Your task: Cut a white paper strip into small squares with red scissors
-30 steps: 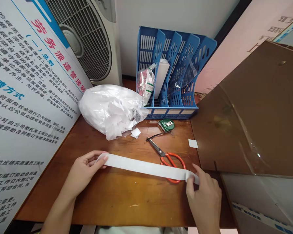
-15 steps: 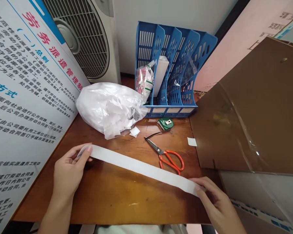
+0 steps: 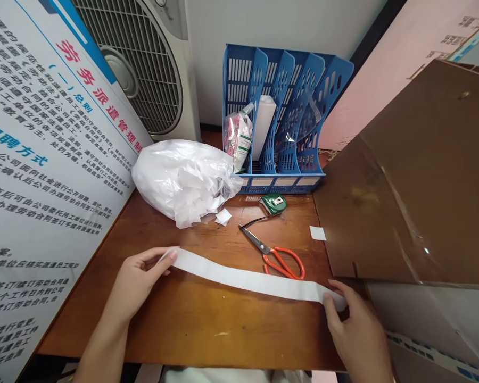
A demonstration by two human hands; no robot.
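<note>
A long white paper strip (image 3: 243,279) stretches between my two hands above the wooden table, sagging slightly. My left hand (image 3: 143,276) pinches its left end between thumb and fingers. At the other end, my right hand (image 3: 353,319) is closed on the strip, whose tip curls between thumb and forefinger. Just behind the strip lie scissors (image 3: 269,250) with orange handles, blades pointing away to the left. A green tape measure (image 3: 273,203) with a black cord rests beyond them.
A plastic bag (image 3: 163,175) full of white paper pieces lies at the back left, one loose piece (image 3: 223,216) beside it. Behind stands a blue file rack (image 3: 279,183). A brown board (image 3: 403,213) borders the right, a printed panel (image 3: 56,175) the left, near a fan (image 3: 143,69).
My left hand has moved right and slightly nearer, bringing the strip's ends closer together. The strip has gone from taut to sagging, and its right end now curls up in my right hand.
</note>
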